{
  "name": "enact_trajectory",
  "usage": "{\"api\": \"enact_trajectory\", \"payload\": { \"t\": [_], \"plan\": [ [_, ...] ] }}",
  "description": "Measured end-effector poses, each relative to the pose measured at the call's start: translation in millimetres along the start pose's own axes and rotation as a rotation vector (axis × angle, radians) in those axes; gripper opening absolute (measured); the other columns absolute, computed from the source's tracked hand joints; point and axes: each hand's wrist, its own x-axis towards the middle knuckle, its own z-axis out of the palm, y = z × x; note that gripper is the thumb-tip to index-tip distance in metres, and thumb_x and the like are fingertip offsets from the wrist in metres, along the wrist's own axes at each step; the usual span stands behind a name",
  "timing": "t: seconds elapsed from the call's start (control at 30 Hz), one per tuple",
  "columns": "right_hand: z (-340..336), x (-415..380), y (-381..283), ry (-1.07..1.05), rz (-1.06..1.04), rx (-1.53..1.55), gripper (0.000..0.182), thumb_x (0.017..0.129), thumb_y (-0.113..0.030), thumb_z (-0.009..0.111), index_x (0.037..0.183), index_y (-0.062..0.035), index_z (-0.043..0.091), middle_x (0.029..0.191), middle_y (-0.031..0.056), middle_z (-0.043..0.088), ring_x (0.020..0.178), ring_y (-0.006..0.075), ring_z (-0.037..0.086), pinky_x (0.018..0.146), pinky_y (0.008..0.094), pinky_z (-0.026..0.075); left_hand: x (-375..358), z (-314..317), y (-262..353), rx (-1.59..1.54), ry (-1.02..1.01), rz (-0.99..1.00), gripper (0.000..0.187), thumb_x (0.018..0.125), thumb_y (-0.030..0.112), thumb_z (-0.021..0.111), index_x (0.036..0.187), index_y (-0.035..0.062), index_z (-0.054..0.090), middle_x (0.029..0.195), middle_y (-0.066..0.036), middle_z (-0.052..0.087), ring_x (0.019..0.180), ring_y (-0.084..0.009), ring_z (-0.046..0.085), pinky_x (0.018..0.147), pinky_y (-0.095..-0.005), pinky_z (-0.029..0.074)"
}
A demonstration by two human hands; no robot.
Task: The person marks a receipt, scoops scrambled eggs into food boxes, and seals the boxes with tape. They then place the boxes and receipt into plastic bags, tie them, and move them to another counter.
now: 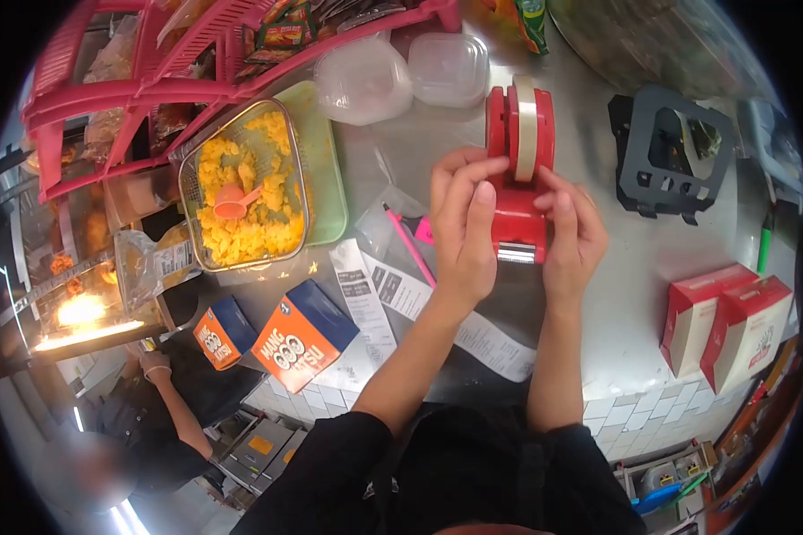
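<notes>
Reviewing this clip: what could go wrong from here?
The left hand and right hand are close to the tape dispenser's metal-edged front; a finger might get nicked.
The left forearm crosses the long receipt and could drag it.
The larger orange-and-blue box, near the counter's edge, might get knocked off.

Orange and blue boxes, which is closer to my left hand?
The larger-looking box, beside the printed slips; the smaller-looking box stands to its left, farther from your left hand.
</notes>
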Motion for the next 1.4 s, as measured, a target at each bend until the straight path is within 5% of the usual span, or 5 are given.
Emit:
{"api": "enact_trajectory", "payload": {
  "t": [0.33,0.43,1.1,1.2,1.4],
  "plan": [
    [-5,-6,12,-0.175,-0.195,-0.032,0.035,0.089,-0.025,0.053,0.107,0.0031,0.061,0.073,0.0051,0.057,0.063,0.0103,0.05,0.061,0.021,0.037,9,5,-12,-0.234,0.022,0.058,0.045,0.095,0.035,0.035,0.107,-0.0033,0.054,0.112,-0.017,0.05,0.104,-0.0243,0.048,0.092,-0.0346,0.037],
    [5,-10,10,0.024,-0.129,0.109,0.039,0.087,-0.029,0.054,0.108,0.0037,0.061,0.071,0.0042,0.056,0.062,0.0103,0.048,0.058,0.0223,0.036,2,0,-16,-0.217,0.073,-0.057,0.058,0.096,0.045,0.024,0.112,-0.0034,0.051,0.12,-0.017,0.045,0.11,-0.0253,0.048,0.092,-0.0372,0.037],
    [-1,-10,9,-0.092,-0.15,0.057,0.045,0.087,-0.029,0.055,0.117,0.0039,0.056,0.071,0.0028,0.055,0.061,0.0088,0.044,0.057,0.0204,0.034,1,3,-21,-0.24,0.009,0.02,0.042,0.095,0.033,0.035,0.1,0.0009,0.062,0.114,-0.016,0.045,0.106,-0.0231,0.047,0.09,-0.0337,0.038],
    [-1,-11,2,-0.032,-0.092,0.14,0.042,0.086,-0.023,0.059,0.117,0.0053,0.055,0.078,0.0059,0.057,0.067,0.0107,0.049,0.062,0.0201,0.037,1,3,-23,-0.273,0.012,0.028,0.039,0.094,0.031,0.039,0.099,0.001,0.062,0.114,-0.015,0.045,0.105,-0.0227,0.048,0.09,-0.0332,0.038],
    [-18,10,-18,0.133,-0.576,-0.306,0.035,0.067,0.001,0.075,0.1,0.0001,0.064,0.093,0.0106,0.059,0.084,0.0186,0.057,0.073,0.0264,0.046,6,-1,-24,-0.217,0.036,0.109,0.03,0.091,0.024,0.046,0.096,0.0008,0.064,0.111,-0.016,0.048,0.101,-0.0228,0.05,0.088,-0.0319,0.04]
  ]
}}
